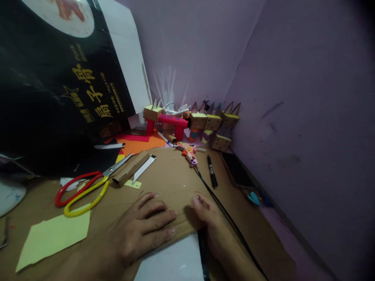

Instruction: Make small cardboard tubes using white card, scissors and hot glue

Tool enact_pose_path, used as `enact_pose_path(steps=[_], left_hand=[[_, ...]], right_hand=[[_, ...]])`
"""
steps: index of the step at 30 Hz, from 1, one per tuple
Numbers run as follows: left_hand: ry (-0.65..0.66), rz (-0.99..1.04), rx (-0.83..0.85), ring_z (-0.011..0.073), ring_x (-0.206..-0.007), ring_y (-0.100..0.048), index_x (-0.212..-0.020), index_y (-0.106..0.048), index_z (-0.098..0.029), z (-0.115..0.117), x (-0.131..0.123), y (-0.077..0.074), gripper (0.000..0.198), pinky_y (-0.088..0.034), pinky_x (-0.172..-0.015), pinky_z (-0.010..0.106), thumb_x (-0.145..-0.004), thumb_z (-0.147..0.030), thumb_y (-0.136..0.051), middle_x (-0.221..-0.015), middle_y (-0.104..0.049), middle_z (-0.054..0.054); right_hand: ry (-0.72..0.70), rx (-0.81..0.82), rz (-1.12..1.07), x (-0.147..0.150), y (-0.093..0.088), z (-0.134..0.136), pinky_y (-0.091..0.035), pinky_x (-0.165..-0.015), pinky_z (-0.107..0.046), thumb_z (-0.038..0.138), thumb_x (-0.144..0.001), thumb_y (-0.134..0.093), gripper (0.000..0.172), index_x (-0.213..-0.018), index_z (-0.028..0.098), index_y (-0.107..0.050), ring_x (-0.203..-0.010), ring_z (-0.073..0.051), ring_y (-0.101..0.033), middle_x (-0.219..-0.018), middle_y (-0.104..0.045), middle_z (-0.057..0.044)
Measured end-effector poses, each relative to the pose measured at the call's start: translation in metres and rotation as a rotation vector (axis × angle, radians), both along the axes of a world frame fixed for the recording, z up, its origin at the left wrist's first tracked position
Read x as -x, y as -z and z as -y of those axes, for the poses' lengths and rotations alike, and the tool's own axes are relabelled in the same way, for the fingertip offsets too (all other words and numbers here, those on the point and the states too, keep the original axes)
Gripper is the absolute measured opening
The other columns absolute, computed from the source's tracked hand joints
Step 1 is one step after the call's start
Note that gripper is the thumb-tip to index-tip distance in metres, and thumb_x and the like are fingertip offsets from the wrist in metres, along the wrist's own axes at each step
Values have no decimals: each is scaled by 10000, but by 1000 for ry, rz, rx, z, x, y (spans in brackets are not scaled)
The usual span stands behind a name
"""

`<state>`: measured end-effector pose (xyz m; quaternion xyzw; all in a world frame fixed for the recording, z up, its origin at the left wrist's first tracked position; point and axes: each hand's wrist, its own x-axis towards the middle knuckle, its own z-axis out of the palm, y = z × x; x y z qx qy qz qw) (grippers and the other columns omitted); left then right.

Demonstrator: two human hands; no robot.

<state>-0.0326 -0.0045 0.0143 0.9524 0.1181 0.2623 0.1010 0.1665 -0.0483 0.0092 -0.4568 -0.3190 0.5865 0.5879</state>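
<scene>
A brown cardboard strip (185, 225) lies near the front, along the far side of a white-faced sheet (175, 259). My left hand (149, 224) rests palm down across the strip, its fingers stretched out and slightly apart. At the strip's right end, my right hand (205, 214) is closed around the edge with the thumb up; its other fingers are mostly hidden. Beyond the hands lie a cardboard tube (131, 168), a white cutter blade (144, 168) and scissors (88, 187) with red and yellow handles.
A patterned glue gun (189, 152) trails a black cord (228, 216) past my right hand. A black pen (211, 171) and phone (238, 169) lie right. Cardboard animal figures (213, 121) stand against the wall. A large black box (58, 78) looms left; yellow paper (55, 236) lies front left.
</scene>
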Motion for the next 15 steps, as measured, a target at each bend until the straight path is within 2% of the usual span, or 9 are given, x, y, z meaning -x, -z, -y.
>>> enact_pose_path(steps=[2,6,7,9,10,12,14,15], left_hand=[[23,-37,31,223,-1178,-460,-1201,-513,-283,1,-1,4,508,-185,-1072,465,-738,-85,-453,-1252,-579,20],[45,9,115,225,-1213,-448,-1159,-540,-309,4,0,6,497,-161,-1081,493,-729,-73,-461,-1257,-575,13],[4,62,138,233,-1231,-428,-1151,-551,-320,4,1,4,501,-165,-1079,502,-732,-62,-457,-1263,-570,13],[-191,185,231,258,-1272,-371,-1166,-550,-331,5,2,0,501,-179,-1076,510,-744,-71,-479,-1318,-517,17],[-310,243,338,274,-1283,-352,-1205,-523,-319,5,2,-2,505,-205,-1071,503,-749,-103,-514,-1356,-475,31],[-473,326,698,298,-1274,-364,-1319,-398,-263,6,-2,-3,628,-301,-1043,464,-731,-203,-610,-1401,-406,86],[-480,407,1082,294,-1246,-408,-1382,-264,-193,7,-9,-3,809,-380,-1001,402,-689,-266,-675,-1395,-396,139],[-452,450,1211,285,-1235,-424,-1383,-247,-168,9,-13,-2,834,-400,-985,371,-681,-269,-685,-1381,-413,149]], right_hand=[[-5,-1,47,1,1,0,-469,-656,-280,376,-651,-735,313,-866,174,-632,-713,-193,-627,-794,-687,-40],[20,40,123,2,4,0,-474,-653,-277,340,-671,-723,272,-842,159,-613,-706,-186,-621,-775,-680,-41],[17,38,131,1,5,0,-475,-663,-283,339,-672,-722,279,-850,156,-609,-719,-191,-623,-783,-680,-44],[48,28,135,-1,8,0,-475,-694,-293,363,-690,-704,305,-891,158,-602,-764,-201,-626,-833,-684,-53],[80,22,139,-2,9,0,-473,-707,-295,386,-706,-687,318,-915,163,-598,-786,-204,-626,-861,-685,-57],[149,9,153,-4,11,-1,-468,-732,-301,431,-734,-651,345,-956,174,-589,-825,-209,-620,-912,-681,-62],[171,-2,177,-4,11,-1,-467,-747,-313,452,-740,-637,366,-973,174,-583,-853,-221,-614,-930,-676,-68],[168,-12,190,-4,11,-1,-467,-754,-319,451,-735,-641,372,-973,172,-583,-859,-225,-612,-927,-674,-69]])
